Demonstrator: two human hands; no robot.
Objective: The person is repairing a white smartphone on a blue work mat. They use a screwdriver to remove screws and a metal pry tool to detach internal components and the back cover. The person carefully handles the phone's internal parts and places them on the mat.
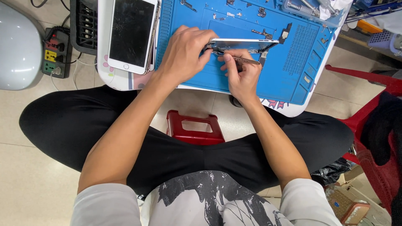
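L hand (184,52) clamps phone housing (243,44) tilted on edge over blue mat (293,54) at table centre, R hand (240,75) just near of it pinching tweezers (245,61) shut w/ tips at the lower edge — prob. best w/ steady housing, light tip pressure, loose screws kept on mat.

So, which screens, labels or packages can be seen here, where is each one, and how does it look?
Phone screen: flat on the white table, left of the blue mat; white frame, dark cracked glass, switched off.
Phone housing: silver, tilted on its edge over the mat, held by the left hand; no lit screen shows.
Tweezers: in the right hand, under the housing.
Packages and labels: none clearly visible.
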